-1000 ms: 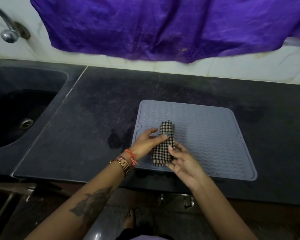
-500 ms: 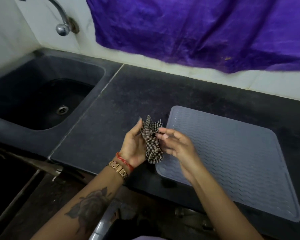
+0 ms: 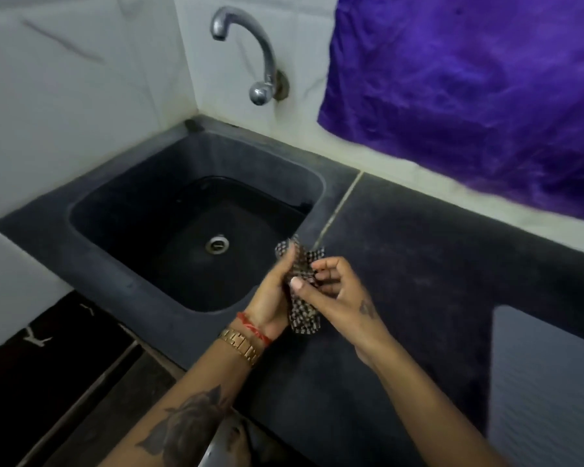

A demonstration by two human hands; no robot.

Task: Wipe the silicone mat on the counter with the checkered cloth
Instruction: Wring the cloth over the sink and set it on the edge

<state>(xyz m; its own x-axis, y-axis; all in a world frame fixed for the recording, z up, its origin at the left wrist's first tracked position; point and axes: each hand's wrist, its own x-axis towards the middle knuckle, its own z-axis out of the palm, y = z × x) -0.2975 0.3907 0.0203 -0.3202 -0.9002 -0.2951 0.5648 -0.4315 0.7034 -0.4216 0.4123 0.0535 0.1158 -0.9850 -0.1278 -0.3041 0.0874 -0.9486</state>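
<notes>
Together, hands around checkered cloth

Home kitchen: my dark stone counter with sunken sink at its left end, wall tap, white tiled walls.

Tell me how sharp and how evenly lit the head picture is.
Head view: dim, soft light with no hard shadows; motion blur smears the checkered cloth held between the left hand and right hand; the wide lens bends the counter edge; the sink bowl is nearly black; the tap carries a small highlight.
</notes>
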